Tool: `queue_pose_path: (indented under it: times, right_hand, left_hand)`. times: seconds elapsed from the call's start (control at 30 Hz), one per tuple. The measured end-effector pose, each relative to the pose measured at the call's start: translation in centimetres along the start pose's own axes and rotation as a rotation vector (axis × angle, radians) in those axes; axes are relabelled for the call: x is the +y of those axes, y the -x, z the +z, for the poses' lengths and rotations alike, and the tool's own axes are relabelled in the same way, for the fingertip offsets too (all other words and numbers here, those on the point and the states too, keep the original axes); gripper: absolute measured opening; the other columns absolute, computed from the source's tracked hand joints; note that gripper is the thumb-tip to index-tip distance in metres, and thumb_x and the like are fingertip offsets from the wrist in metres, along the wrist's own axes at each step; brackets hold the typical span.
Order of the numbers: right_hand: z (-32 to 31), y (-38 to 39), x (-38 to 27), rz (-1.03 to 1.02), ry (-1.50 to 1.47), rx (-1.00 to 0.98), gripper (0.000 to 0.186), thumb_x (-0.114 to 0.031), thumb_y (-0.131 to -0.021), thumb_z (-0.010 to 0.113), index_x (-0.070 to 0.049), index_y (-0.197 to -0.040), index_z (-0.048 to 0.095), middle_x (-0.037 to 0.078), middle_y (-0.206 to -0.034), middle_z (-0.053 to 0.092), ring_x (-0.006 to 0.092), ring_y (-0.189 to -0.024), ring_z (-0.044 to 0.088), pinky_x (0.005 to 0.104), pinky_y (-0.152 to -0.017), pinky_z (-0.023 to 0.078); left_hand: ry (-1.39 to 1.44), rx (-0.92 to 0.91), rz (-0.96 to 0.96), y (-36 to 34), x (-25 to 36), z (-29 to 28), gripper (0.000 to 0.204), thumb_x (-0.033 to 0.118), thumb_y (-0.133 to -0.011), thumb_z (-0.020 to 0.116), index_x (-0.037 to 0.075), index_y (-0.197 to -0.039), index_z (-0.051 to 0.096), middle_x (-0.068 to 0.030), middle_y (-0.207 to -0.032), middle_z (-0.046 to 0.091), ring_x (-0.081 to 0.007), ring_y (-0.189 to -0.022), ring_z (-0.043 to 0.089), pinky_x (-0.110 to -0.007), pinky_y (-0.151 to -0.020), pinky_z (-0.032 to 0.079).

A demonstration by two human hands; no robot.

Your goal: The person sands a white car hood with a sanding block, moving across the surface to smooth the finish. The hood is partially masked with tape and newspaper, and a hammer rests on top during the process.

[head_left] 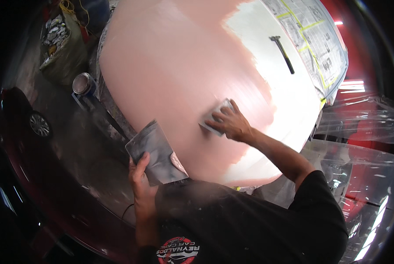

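- Filling the ctr: car panel [175, 79], broad & curved, mostly pinkish coat w/ white areas on its R side & near edge, ragged border; wet or dry, can't tell. Sits low enough to lean over, prob. for two-arm reach.
- Dark red car [52, 180] well L of panel, dim floor [87, 152] between.
- Clear plastic sheeting [359, 121] R of panel, sth red behind; prob. a dust cover.
- Paper masking [331, 48] w/ yellow-green tape along panel's upper R edge, prob. shielding what's under.
- Stuffed sack [69, 55] off panel's upper L, crumpled scraps on top.
- Grey board [155, 149] by panel's near L edge, tilted, gripped in L hand [140, 181], thumb on face; prob. held close so paste is handy.
- Can [83, 82] on a stand just beside panel's L edge, prob. for reach.
- Pale pad [223, 105] (or spreader, can't tell) on panel's mid-R, gripped in R hand [235, 124], fingers spread over it, prob. for even pressure.
- T-shaped tool [284, 56], blk handle, lying on panel's white area near masking, prob. parked clear of arms.
- Pink paste [176, 161] at board's R edge, panel side.
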State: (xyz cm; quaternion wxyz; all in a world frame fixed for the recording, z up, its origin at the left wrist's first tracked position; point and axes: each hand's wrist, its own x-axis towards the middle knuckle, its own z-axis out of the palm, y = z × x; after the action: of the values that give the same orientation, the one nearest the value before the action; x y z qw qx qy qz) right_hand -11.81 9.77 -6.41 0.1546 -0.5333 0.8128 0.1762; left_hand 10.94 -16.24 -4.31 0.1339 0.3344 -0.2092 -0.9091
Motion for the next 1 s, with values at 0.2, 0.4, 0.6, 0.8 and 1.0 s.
queue_pose_path:
  times: [0.2,0.4,0.6,0.8,1.0]
  right_hand:
    - [6.3,12.5,-3.5,0.134,-0.074,-0.073,0.079,-0.016,-0.078,0.073,-0.041,-0.146,0.041,0.001,-0.141,0.045,0.0288,-0.136,0.037,0.0640,-0.119,0.016]
    - [10.0,18.5,-5.3,0.199,-0.113,-0.018,0.073,-0.011,-0.083,0.063,-0.040,-0.147,0.041,0.002,-0.142,0.046,0.0298,-0.135,0.039,0.0635,-0.119,0.015]
    - [10.8,20.8,-5.9,0.227,-0.168,-0.034,0.062,-0.013,-0.084,0.060,-0.036,-0.140,0.051,0.003,-0.134,0.054,0.0306,-0.127,0.047,0.0643,-0.117,0.019]
    - [4.4,21.7,-6.1,0.439,-0.729,0.186,0.064,-0.002,-0.081,0.054,-0.022,-0.142,0.051,0.012,-0.129,0.060,0.0339,-0.121,0.054,0.0547,-0.105,0.040]
    - [-1.1,21.3,-14.7,0.199,-0.960,1.014,0.066,0.001,-0.077,0.060,-0.008,-0.142,0.048,0.023,-0.135,0.049,0.0435,-0.126,0.046,0.0508,-0.110,0.037]
  left_hand:
    - [-0.030,-0.112,-0.025,2.9,-2.7,1.1,0.042,0.005,-0.088,0.063,0.002,-0.129,0.054,-0.0118,-0.116,0.062,-0.0250,-0.105,0.063,-0.040,-0.090,0.053]
    - [-0.154,-0.099,-0.032,5.7,-4.3,2.9,0.042,0.007,-0.088,0.062,0.004,-0.129,0.056,-0.0117,-0.125,0.061,-0.0279,-0.113,0.061,-0.042,-0.099,0.048]
    - [-0.096,-0.184,-0.038,6.8,-4.1,3.8,0.043,0.011,-0.089,0.063,0.005,-0.131,0.054,-0.0113,-0.126,0.062,-0.0270,-0.116,0.059,-0.043,-0.101,0.047]
    - [-0.143,-0.249,-0.039,2.5,-3.8,3.0,0.040,0.014,-0.088,0.065,0.006,-0.126,0.058,-0.0081,-0.118,0.067,-0.0269,-0.109,0.065,-0.046,-0.098,0.051]
    - [-0.339,-0.321,-0.374,2.0,-10.6,4.1,0.036,0.015,-0.090,0.060,0.003,-0.124,0.058,-0.0127,-0.113,0.067,-0.0275,-0.103,0.066,-0.046,-0.092,0.054]
